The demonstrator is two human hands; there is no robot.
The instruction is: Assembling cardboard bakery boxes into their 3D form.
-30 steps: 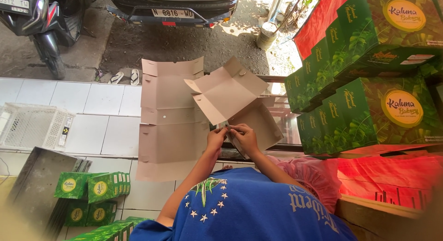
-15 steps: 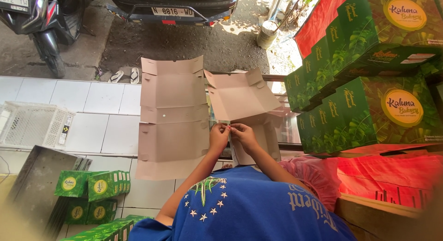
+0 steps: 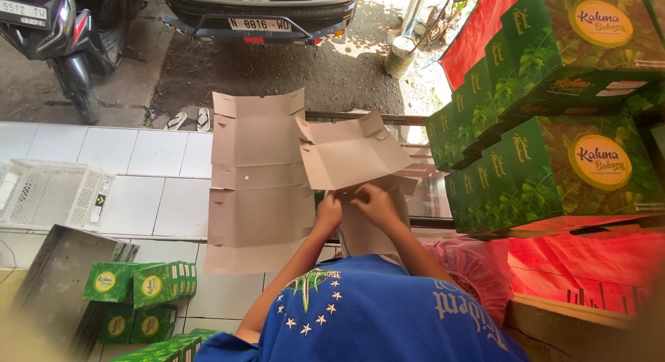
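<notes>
The left hand (image 3: 328, 214) and the right hand (image 3: 374, 201) were close together over a brown cardboard sheet (image 3: 353, 154), and both pinched its near edge, where a flap was folded. The fingers of each hand were closed on the cardboard, and the two hands were almost touching each other. This sheet was partly folded and stood up in front of the person, a little right of the middle of the scene. Just to its left a larger flat cardboard sheet (image 3: 258, 182) lay open, with its creases visible. At the right, big green boxes (image 3: 554, 161) were stacked high, and below them lay red material (image 3: 589, 265) and a pink plastic bag (image 3: 478, 268). At the near left, small green boxes (image 3: 138, 286) stood on the white tiled floor (image 3: 138, 154), beside a metal tray (image 3: 55, 272) and a white plastic crate (image 3: 48, 194). Far away, a car (image 3: 260, 12) and a motorbike (image 3: 62, 36) were parked, and a pair of sandals (image 3: 190, 119) lay on the ground.
</notes>
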